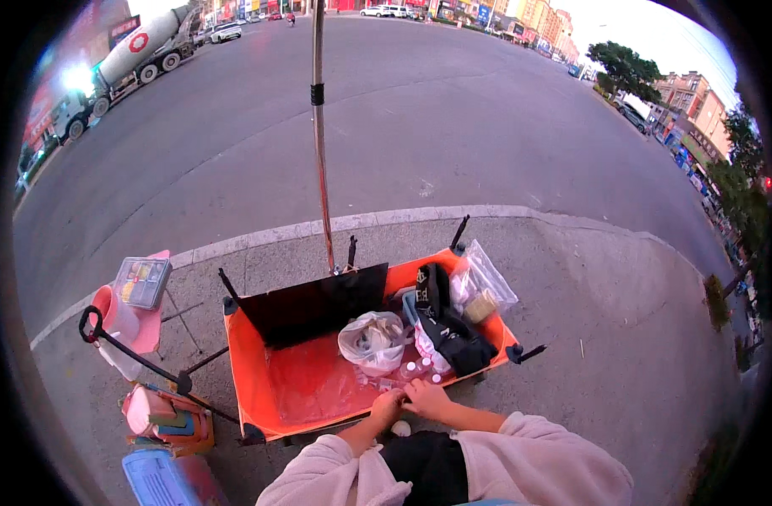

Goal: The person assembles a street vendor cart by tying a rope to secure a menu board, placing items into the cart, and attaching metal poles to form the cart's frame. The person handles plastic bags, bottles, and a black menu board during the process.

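Note:
Both my hands meet at the near rim of an orange folding wagon. My left hand is closed, its fingers bent against those of my right hand, which is closed too. Whatever lies between them is too small or hidden to make out. Just beyond my fingers, several clear bottles with white caps lie in the wagon. A white plastic bag with things in it sits in the middle. Right of it rests a black bag with white lettering. A black panel leans along the far side.
A metal pole rises behind the wagon. The black pull handle sticks out left, near a pink stand with a divided case and a pink bucket. A blue box stands lower left. Beyond the curb, a mixer truck is on the road.

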`<action>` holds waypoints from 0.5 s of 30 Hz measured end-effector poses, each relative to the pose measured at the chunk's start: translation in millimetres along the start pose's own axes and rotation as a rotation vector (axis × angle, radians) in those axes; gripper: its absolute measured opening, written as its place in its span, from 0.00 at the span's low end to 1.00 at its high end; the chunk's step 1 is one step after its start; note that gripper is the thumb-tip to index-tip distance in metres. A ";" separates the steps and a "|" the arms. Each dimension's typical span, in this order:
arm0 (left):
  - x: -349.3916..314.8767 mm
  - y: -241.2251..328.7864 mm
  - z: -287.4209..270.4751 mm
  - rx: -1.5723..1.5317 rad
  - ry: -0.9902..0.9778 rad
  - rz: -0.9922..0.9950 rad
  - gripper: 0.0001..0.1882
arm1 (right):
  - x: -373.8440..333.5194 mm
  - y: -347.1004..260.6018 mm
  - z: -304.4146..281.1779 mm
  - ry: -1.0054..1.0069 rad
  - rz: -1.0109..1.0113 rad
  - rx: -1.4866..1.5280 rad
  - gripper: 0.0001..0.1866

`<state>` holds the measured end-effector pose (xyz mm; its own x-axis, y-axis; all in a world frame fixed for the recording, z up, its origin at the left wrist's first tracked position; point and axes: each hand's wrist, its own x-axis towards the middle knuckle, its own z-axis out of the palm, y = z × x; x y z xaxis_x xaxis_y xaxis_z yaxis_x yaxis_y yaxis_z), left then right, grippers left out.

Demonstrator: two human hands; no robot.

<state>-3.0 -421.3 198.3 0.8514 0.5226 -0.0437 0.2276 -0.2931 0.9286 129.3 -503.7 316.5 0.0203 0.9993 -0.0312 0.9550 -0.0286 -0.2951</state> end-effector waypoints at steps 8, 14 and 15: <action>4.2 11.5 4.3 -0.025 -0.070 -0.017 0.14 | 3.2 1.8 7.8 -0.163 0.282 0.152 0.18; 11.2 -18.4 20.5 -0.040 -0.011 0.079 0.12 | -2.6 3.2 4.7 -0.223 -0.032 0.036 0.18; 9.7 -17.0 17.1 -0.036 -0.032 0.064 0.12 | 4.5 -0.5 -1.0 -0.306 0.050 0.041 0.18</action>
<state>9.5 -424.9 175.8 0.8786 0.4776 0.0052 0.1555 -0.2963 0.9424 129.2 -499.1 317.5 -0.0294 0.9432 -0.3308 0.9423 -0.0843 -0.3239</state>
